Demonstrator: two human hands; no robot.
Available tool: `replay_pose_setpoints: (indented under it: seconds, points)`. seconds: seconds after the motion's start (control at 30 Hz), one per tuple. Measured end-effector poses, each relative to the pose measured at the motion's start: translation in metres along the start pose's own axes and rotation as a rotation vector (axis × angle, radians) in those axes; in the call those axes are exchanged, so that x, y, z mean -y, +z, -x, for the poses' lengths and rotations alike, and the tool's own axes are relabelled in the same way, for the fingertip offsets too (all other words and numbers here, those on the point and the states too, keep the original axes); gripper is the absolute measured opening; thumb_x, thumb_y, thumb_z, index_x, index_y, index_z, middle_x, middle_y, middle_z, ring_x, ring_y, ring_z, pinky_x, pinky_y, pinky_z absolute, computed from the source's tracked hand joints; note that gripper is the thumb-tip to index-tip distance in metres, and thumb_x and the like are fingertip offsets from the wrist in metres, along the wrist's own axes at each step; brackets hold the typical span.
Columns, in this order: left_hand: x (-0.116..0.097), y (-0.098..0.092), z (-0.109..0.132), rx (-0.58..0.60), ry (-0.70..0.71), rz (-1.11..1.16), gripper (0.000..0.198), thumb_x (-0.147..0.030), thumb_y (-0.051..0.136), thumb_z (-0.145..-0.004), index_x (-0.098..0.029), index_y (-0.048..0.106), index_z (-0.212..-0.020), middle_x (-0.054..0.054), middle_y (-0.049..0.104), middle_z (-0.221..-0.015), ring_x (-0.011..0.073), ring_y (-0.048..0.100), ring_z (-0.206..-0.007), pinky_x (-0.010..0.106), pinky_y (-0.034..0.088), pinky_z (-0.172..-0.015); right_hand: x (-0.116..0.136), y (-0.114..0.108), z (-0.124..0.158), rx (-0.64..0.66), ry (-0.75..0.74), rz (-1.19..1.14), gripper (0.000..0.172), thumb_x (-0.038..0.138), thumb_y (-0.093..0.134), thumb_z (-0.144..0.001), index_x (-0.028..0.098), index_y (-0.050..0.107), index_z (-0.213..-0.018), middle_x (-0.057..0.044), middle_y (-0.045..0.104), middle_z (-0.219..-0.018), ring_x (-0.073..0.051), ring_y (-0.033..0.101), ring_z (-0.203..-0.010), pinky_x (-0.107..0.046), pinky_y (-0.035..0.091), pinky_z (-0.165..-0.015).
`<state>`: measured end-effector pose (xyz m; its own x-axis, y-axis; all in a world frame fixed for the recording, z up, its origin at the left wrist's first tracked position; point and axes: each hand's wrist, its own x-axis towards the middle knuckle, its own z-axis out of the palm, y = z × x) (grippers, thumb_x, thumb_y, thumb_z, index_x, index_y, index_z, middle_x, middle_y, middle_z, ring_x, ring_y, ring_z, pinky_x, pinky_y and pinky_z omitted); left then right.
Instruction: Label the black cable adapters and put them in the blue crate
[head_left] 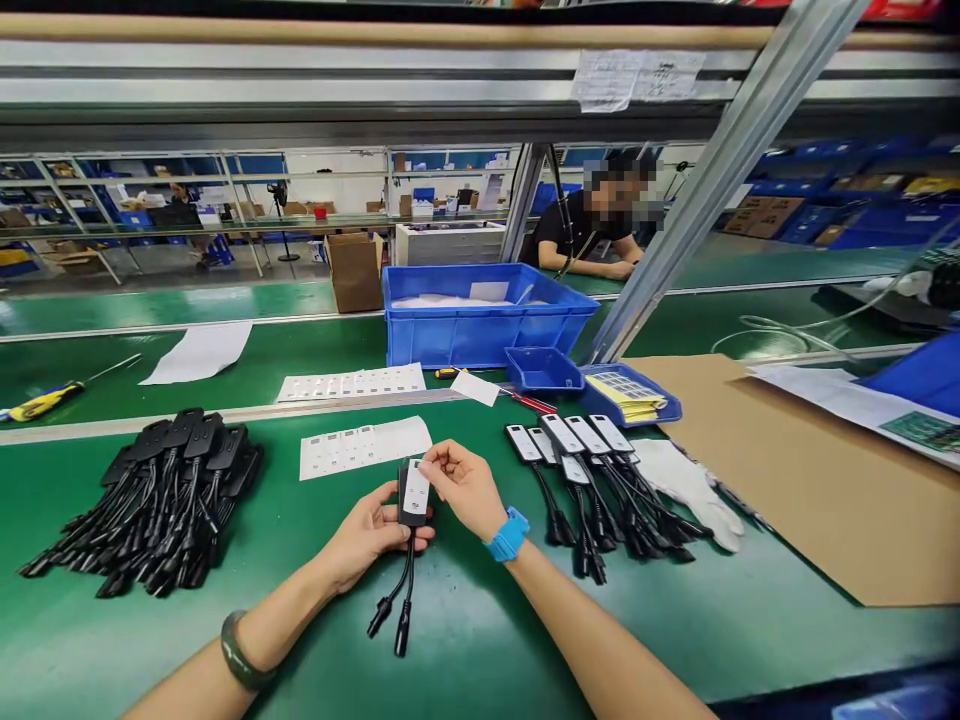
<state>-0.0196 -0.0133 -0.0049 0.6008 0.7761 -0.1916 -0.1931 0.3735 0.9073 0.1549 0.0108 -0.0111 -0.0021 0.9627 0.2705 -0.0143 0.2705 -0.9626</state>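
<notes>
My left hand [373, 532] grips a small black box with two cable tails [406, 580], held upright over the green bench. A white label [415, 488] covers much of the box's front face. At the label's upper edge, my right hand [466, 487] pinches with thumb and forefinger. Just behind the hands lies a white sticker sheet [352, 446] with several labels on it. To the left is a pile of unlabelled black boxes with cables [176, 490]. Several boxes with white labels [587, 437] lie in a group to the right.
A large blue bin [480, 335] stands behind, with a small blue tray [544, 370] before it. A white glove [686, 485] and cardboard sheet [810, 480] lie right. A screwdriver [49, 402] lies far left. A metal post [720, 190] slants at right; a person [581, 228] sits beyond.
</notes>
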Motion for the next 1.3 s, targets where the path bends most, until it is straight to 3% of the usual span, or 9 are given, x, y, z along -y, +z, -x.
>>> replay_pose_setpoints:
  seconds: [0.23, 0.43, 0.7, 0.97, 1.3]
  points:
    - [0.000, -0.001, 0.000, -0.026, -0.033, -0.018, 0.064, -0.018, 0.070, -0.076, -0.012, 0.038, -0.132, 0.017, 0.068, -0.101, 0.0230, 0.067, -0.088, 0.034, 0.049, -0.083, 0.003, 0.002, 0.004, 0.035, 0.025, 0.006, 0.020, 0.036, 0.067, -0.077, 0.018, 0.059, -0.077, 0.002, 0.052, -0.062, -0.010, 0.046, -0.052, -0.023, 0.039, -0.047]
    - [-0.001, 0.000, -0.001, -0.009, -0.040, -0.033, 0.062, -0.021, 0.070, -0.077, -0.013, 0.041, -0.131, 0.017, 0.068, -0.103, 0.0253, 0.066, -0.094, 0.037, 0.048, -0.086, 0.001, 0.003, 0.007, 0.028, 0.025, 0.047, 0.018, 0.034, 0.066, -0.078, 0.018, 0.059, -0.077, 0.002, 0.053, -0.063, -0.011, 0.049, -0.056, -0.024, 0.041, -0.051]
    - [0.005, -0.001, -0.001, -0.042, -0.035, -0.060, 0.076, -0.029, 0.073, -0.077, -0.013, 0.031, -0.139, 0.017, 0.069, -0.100, 0.0267, 0.067, -0.092, 0.036, 0.050, -0.083, -0.002, 0.004, 0.009, -0.001, 0.035, 0.052, 0.017, 0.033, 0.066, -0.077, 0.018, 0.059, -0.076, 0.001, 0.053, -0.062, -0.011, 0.048, -0.053, -0.023, 0.040, -0.047]
    - [0.000, 0.003, 0.001, -0.019, -0.030, -0.107, 0.070, -0.030, 0.072, -0.079, -0.012, 0.036, -0.136, 0.015, 0.069, -0.098, 0.0246, 0.067, -0.089, 0.034, 0.050, -0.083, 0.000, 0.007, 0.011, -0.040, 0.064, 0.084, 0.017, 0.031, 0.066, -0.075, 0.016, 0.059, -0.074, 0.002, 0.052, -0.060, -0.009, 0.046, -0.051, -0.021, 0.039, -0.046]
    - [0.000, 0.001, 0.004, -0.078, -0.030, -0.126, 0.082, -0.037, 0.077, -0.073, -0.012, 0.033, -0.137, 0.015, 0.067, -0.104, 0.0280, 0.066, -0.095, 0.038, 0.050, -0.087, -0.007, 0.013, 0.004, -0.119, 0.066, 0.079, 0.008, 0.026, 0.064, -0.070, 0.018, 0.061, -0.071, 0.003, 0.052, -0.057, -0.010, 0.048, -0.050, -0.021, 0.040, -0.046]
